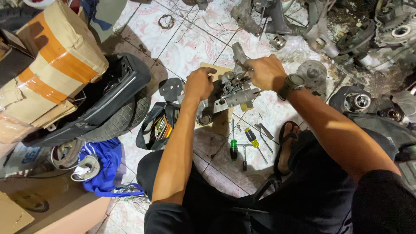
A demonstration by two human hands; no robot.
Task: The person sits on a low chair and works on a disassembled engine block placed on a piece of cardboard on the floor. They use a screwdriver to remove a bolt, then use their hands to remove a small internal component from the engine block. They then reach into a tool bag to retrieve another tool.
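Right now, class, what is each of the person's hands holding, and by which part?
Both hold one grey metal engine part: the left hand grips its left side, and the right hand closes on its top end.

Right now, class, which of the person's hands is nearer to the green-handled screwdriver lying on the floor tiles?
Left. The left hand grips the grey metal engine part up and left of the green-handled screwdriver; the right hand holds the part's top, farther up.

The engine part is dull grey cast metal. Beside it, the tiles look glossy. Left, the box is matt cardboard.
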